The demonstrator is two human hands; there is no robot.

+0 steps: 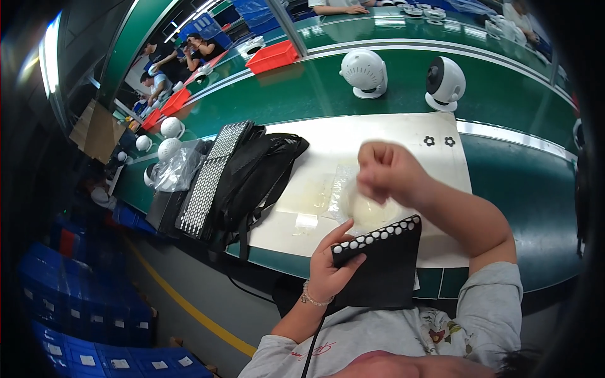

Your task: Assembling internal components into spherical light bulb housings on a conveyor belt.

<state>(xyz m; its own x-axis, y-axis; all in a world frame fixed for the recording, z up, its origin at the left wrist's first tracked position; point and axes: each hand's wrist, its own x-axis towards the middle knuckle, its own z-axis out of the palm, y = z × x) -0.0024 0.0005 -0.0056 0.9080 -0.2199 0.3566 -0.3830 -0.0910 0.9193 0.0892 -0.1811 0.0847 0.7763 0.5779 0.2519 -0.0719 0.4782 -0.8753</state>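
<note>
At the near edge of the white mat (378, 135), left hand (331, 261) clamps a black pouch (384, 268) by its white-studded rim. Right hand (387, 171) hovers above, fingers pinched together over a clear plastic bag (353, 195); contents unclear.

Bright, even overhead light fills the scene. A strip lamp (50, 53) flares white at the upper left, and pale streaks of glare run along the glossy green counter (302, 94). Shadows are soft and short. The right hand (387, 170) is smeared by motion blur. Fisheye bending curves the counter's edges, and the picture's rim falls into black vignette, with the left side dim.
</note>
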